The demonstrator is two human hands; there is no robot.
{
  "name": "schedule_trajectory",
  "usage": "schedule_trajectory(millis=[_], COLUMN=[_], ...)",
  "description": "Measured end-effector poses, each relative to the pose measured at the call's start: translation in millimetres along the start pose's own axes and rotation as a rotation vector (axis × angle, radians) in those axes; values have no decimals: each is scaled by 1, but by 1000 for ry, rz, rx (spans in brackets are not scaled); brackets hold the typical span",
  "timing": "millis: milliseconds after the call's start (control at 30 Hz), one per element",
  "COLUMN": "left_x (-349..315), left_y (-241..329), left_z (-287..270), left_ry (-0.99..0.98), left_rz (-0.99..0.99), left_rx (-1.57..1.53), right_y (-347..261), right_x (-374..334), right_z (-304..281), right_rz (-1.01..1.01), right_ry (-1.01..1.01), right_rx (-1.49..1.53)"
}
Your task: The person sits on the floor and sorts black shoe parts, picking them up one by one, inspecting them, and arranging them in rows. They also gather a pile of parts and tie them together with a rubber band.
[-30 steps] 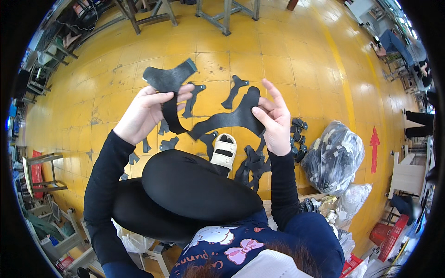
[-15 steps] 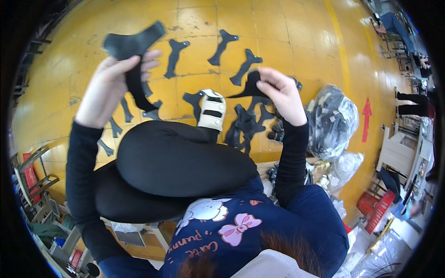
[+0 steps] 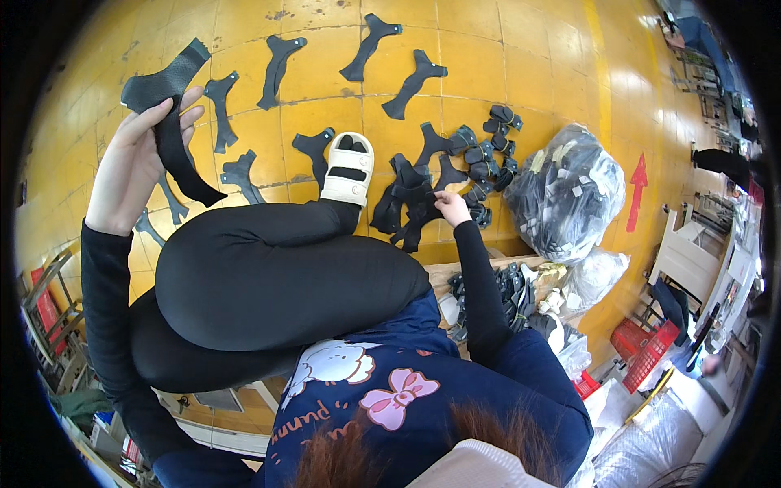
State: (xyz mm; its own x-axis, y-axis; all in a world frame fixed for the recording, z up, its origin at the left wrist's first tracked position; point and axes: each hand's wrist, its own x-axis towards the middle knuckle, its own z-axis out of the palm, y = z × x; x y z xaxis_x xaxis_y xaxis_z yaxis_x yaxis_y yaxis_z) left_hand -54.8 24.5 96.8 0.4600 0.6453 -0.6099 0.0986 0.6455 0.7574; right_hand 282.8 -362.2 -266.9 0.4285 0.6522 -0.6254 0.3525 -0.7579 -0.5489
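My left hand holds up a black Y-shaped fabric piece, thumb on one side and fingers behind it. Its forked end is at the top, and its narrower tail hangs down and curves right. Lower and further right, my right hand reaches to a loose pile of similar black pieces on the floor. Its fingertips are pinched on a black Y-shaped fabric piece at the pile's right side; the exact hold is small in view.
Several Y-shaped pieces lie spread over the yellow tiled floor. Right of the pile are bundled black pieces and a large clear plastic bag of dark items. My foot in a cream sandal is beside the pile.
My right hand has gone from the raised position down to the pile with its black piece. My left hand has shifted left, still holding its piece. The view has moved slightly.
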Motion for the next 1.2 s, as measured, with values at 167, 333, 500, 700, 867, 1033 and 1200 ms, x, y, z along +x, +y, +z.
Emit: schedule_trajectory(millis=[167, 333, 500, 700, 867, 1033, 1200], left_x=[1, -1, 2, -5, -6, -5, -13], left_y=[0, -5, -5, -3, -1, -1, -3], left_z=[3, 2, -6, 7, 12, 14, 21], left_ry=[20, 32, 1, 4, -82, -267, -313], left_rz=[3, 15, -13, 16, 86, 180, 201], left_rx=[20, 50, 28, 39, 35, 1, 8], right_y=[-14, -56, -24, -19, -24, -85, -191], right_x=[30, 32, 53, 100, 122, 89, 29], right_z=[20, 31, 41, 27, 18, 10, -28], right_rz=[-102, -219, -132, 165, 223, -90, -178], right_ry=[384, 337, 365, 680, 455, 669, 578], right_rx=[-41, -120, -120, 528, 753, 677, 1042])
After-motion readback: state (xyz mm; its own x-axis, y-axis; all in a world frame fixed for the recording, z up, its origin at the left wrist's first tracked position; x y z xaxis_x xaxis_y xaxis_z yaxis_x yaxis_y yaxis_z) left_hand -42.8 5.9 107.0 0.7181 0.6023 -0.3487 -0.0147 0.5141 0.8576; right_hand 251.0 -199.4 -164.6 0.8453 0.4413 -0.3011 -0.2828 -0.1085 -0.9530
